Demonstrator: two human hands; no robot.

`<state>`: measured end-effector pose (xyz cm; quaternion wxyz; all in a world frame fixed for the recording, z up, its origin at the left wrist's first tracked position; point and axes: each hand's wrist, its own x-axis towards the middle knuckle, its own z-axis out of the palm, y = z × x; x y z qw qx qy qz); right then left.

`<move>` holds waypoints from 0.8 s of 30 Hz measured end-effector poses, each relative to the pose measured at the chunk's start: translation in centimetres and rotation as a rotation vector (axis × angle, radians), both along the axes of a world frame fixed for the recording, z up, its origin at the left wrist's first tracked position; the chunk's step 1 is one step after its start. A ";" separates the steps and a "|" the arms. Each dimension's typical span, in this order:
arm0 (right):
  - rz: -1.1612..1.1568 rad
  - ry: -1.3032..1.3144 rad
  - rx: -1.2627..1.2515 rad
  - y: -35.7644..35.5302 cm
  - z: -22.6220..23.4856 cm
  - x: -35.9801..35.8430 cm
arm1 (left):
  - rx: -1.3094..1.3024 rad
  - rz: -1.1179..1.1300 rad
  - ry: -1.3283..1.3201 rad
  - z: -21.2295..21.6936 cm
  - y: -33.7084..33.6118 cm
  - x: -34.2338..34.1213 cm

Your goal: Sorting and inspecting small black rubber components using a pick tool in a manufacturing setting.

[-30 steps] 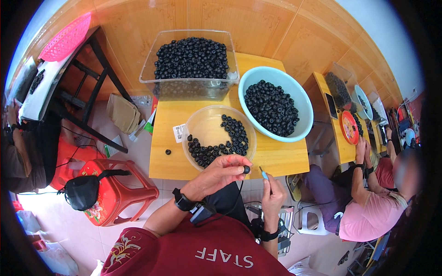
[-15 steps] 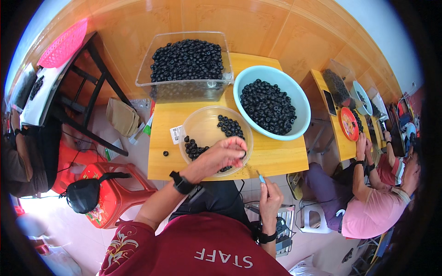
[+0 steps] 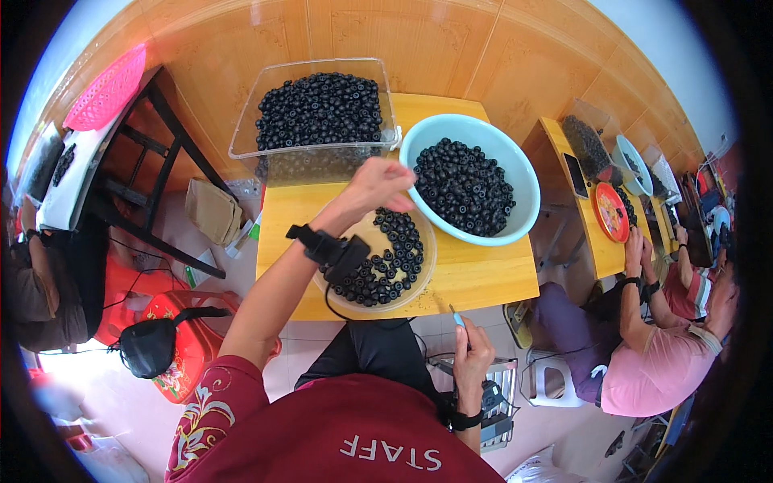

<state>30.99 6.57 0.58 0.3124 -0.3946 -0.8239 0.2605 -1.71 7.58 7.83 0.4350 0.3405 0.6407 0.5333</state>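
My left hand (image 3: 380, 187) is raised above the table at the left rim of a light blue basin (image 3: 527, 211) full of small black ring-topped pieces (image 3: 465, 187). Its fingers are curled in toward the thumb; whatever they pinch cannot be made out. Under that wrist lies a round, shallow, clear tray (image 3: 430, 262) with more of the black pieces (image 3: 378, 278) spread in it, partly covered by my forearm. My right hand (image 3: 473, 354) is closed around a small knife (image 3: 457, 316) with a light blue handle, its thin tip pointing up at the table's front edge.
A clear box (image 3: 318, 165) heaped with black pieces stands at the back of the yellow table (image 3: 483, 282). To the left are a red stool (image 3: 173, 354) with a black bag (image 3: 147, 346) and a dark-legged table (image 3: 165, 173). People sit at yellow tables on the right.
My left hand has moved up and away from me, from over the tray to the basin's rim; a black piece was in its fingertips before. My right hand stays low with the knife.
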 end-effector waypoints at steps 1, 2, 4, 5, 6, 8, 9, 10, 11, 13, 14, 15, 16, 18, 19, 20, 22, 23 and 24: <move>0.015 -0.010 0.009 0.0 -0.1 -0.1 | -0.074 0.055 0.076 -1.9 -0.6 -0.8; 0.016 -0.010 0.005 0.0 -0.1 -0.1 | -0.079 0.057 0.076 -3.7 -1.2 -1.4; 0.044 -0.019 0.015 0.1 -0.3 -0.3 | -0.182 0.039 0.329 -5.9 -1.9 -1.9; 0.044 -0.020 0.013 0.2 -0.4 -0.5 | -0.183 0.038 0.328 -6.5 -2.0 -1.7; 0.051 0.001 0.015 0.2 -0.4 -0.7 | -0.127 0.041 0.501 -7.1 -2.0 -1.4; 0.061 0.019 0.020 0.1 -0.4 -1.0 | -0.067 0.048 0.671 -8.6 -2.1 -1.4; 0.062 0.018 0.021 0.0 -0.4 -1.1 | -0.018 -0.016 0.796 -9.3 -2.0 -1.4; 0.064 0.017 0.022 -0.1 -0.4 -1.2 | 0.032 -0.081 0.921 -9.9 -2.0 -1.5; 0.065 0.016 0.024 -0.1 -0.3 -1.2 | 0.033 -0.079 0.920 -10.5 -2.0 -1.4; 0.063 0.000 -0.006 -0.2 -0.1 -1.2 | -0.076 -0.068 0.966 -9.1 -2.3 -0.4; 0.064 -0.003 -0.007 -0.3 -0.1 -1.1 | -0.077 -0.068 0.964 -9.1 -2.3 -0.4; 0.061 -0.018 -0.021 -0.3 -0.2 -1.0 | -0.142 -0.153 0.952 -9.1 -2.4 -0.6; 0.058 -0.033 -0.035 -0.3 -0.2 -1.0 | -0.207 -0.239 0.938 -9.2 -2.6 -0.7; 0.060 -0.028 -0.036 -0.3 -0.3 -1.0 | -0.252 -0.280 0.894 -8.7 -3.3 -0.4; 0.059 -0.023 -0.036 -0.3 -0.3 -1.1 | -0.295 -0.324 0.849 -8.6 -3.6 -0.3; 0.060 -0.023 -0.038 -0.3 -0.4 -1.2 | -0.297 -0.323 0.849 -9.0 -3.9 -0.2; 0.083 -0.019 -0.003 -0.3 -0.4 -1.4 | -0.200 -0.370 0.860 -9.8 -4.7 -0.4; 0.086 -0.018 -0.004 -0.3 -0.4 -1.6 | -0.202 -0.368 0.860 -10.2 -4.9 -0.4; 0.087 -0.013 -0.009 -0.3 -0.3 -1.7 | -0.146 -0.311 0.862 -10.3 -5.1 -0.3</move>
